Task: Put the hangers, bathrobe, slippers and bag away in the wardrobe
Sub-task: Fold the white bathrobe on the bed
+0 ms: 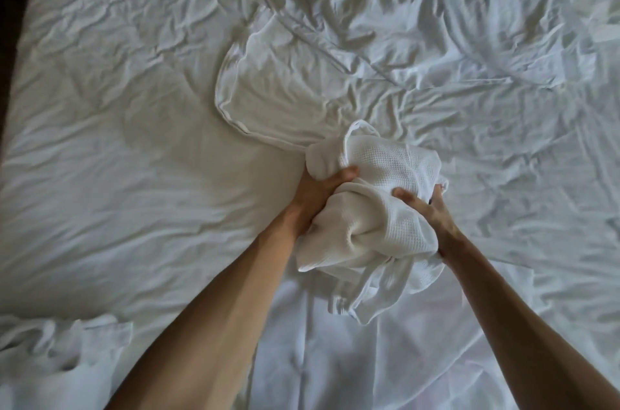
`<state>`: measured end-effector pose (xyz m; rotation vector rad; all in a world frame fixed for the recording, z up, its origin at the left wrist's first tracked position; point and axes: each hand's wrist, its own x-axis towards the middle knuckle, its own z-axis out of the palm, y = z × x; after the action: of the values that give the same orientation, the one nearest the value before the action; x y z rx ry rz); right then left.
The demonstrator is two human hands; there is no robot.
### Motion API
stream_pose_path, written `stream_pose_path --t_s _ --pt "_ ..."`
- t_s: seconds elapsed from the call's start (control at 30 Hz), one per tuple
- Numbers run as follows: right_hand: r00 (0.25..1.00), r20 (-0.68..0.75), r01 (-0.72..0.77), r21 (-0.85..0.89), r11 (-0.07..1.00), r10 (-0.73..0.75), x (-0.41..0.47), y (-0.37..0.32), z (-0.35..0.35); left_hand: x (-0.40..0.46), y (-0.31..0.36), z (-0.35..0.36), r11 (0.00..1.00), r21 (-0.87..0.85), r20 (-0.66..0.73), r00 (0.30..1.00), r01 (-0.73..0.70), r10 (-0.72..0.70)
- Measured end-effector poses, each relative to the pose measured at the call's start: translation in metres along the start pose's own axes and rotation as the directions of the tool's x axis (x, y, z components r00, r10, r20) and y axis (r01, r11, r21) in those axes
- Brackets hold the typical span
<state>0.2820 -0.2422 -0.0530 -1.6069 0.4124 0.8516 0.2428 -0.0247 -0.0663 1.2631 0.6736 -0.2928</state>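
Together, both hands grip the bunched bathrobe (375, 194).

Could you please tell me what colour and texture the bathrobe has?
The bathrobe is white with a waffle weave, clearest in the head view.

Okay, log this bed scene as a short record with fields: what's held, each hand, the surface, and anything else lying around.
held item: white waffle bathrobe, bunched up
left hand: grip on the robe's left side
right hand: grip on its right side
surface: rumpled white bed sheet
nearby: flat white cloth piece beyond the robe; more white fabric at lower left
wardrobe: not in view
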Motion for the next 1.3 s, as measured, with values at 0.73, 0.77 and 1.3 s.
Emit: stream_pose_path --t_s 0.73,0.77,1.3 --pt "0.768 0.552 0.499 -0.2 0.843 -0.324 -0.274 -0.185 0.18 -0.365 0.168 -0.122 0.931 -0.057 -0.579 0.772 -0.361 0.264" --pt "0.75 0.58 0.509 -0.2 0.837 -0.318 -0.288 -0.193 0.193 -0.385 0.173 -0.129 0.927 -0.059 -0.609 0.749 -0.371 0.261" --pt "0.487 0.872 0.649 -0.395 0.65 0.044 -0.444 -0.18 0.422 -0.603 0.1 -0.243 0.812 -0.304 -0.877 0.479 -0.499 -0.034"
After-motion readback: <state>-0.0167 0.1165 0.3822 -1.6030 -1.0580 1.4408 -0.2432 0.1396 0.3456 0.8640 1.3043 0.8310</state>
